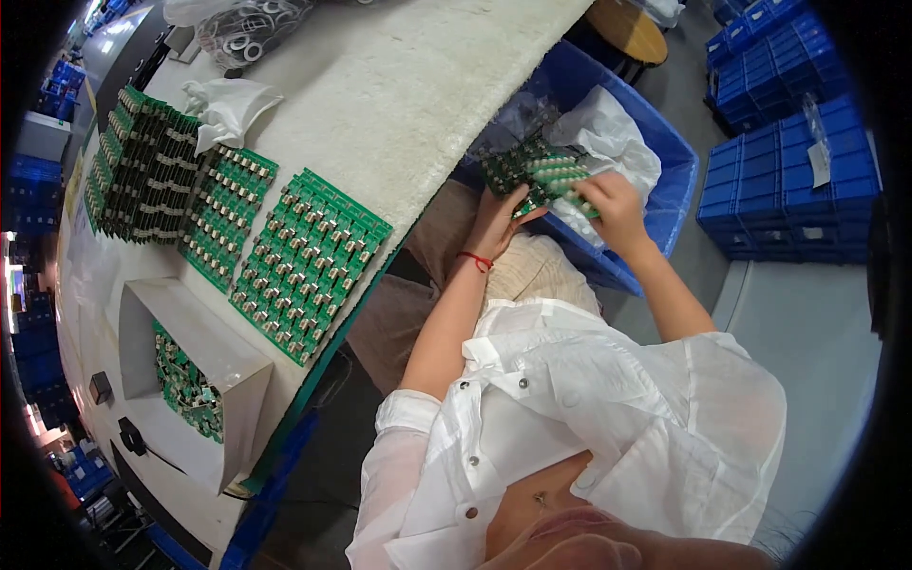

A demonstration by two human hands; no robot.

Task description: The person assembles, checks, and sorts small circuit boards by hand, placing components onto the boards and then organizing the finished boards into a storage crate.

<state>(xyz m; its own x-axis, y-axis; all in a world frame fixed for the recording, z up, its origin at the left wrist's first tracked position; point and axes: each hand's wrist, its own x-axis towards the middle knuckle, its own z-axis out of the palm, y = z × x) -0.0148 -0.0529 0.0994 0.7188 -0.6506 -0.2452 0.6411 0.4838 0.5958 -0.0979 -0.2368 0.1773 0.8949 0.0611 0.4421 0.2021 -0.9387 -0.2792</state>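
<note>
Green circuit boards, too blurred to count, are at one o'clock over the blue bin; the left hand grips their seven-o'clock side, the right hand their four-o'clock edge. On the white table, a board panel lies at nine o'clock, a board stack stands at ten.

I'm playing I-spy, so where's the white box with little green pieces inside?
In the head view, the white box is at the lower left, on the pale tabletop, just below the large flat green circuit panel.
</note>
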